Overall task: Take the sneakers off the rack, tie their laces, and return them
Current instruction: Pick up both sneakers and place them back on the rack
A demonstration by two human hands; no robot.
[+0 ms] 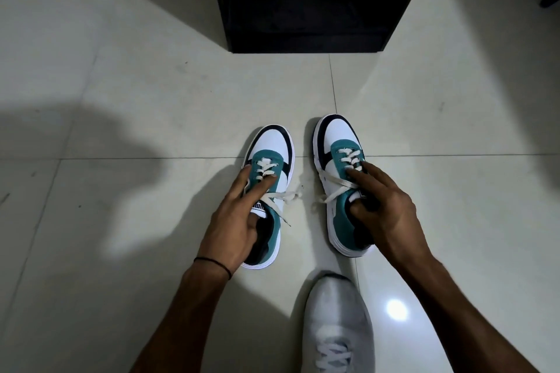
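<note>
1. A person crouched on a pale tiled floor holds 2 teal-and-white sneakers, 1 per hand, well short of the black shoe rack that stands straight ahead.

2. The left hand grips the left-hand sneaker at its collar, some fingers tucked inside the opening and 2 stretched forward over the tongue; the right hand holds the right-hand sneaker the same way, with a fingertip pressed on the lacing.

3. Each sneaker lies directly under and ahead of its own hand; neither hand needs to cross over, and neither is clearly the nearer.

4. Both long axes run away from the person, heels towards the wrists and toes towards the rack; the toes lean slightly inwards, and the right-hand toe sits a little further forward.

5. The pair are near each other but apart, with a strip of tile between them; whether the soles rest fully on the floor cannot be told.

6. The left-hand laces and right-hand laces trail loose into that strip, untied; the ends lie on the inner side of each sneaker, so tying looks to be the step to come, probably 1 sneaker at a time with both hands.

7. The person's own grey shoe is planted just behind the right-hand sneaker; a thin black band circles the left wrist.
</note>
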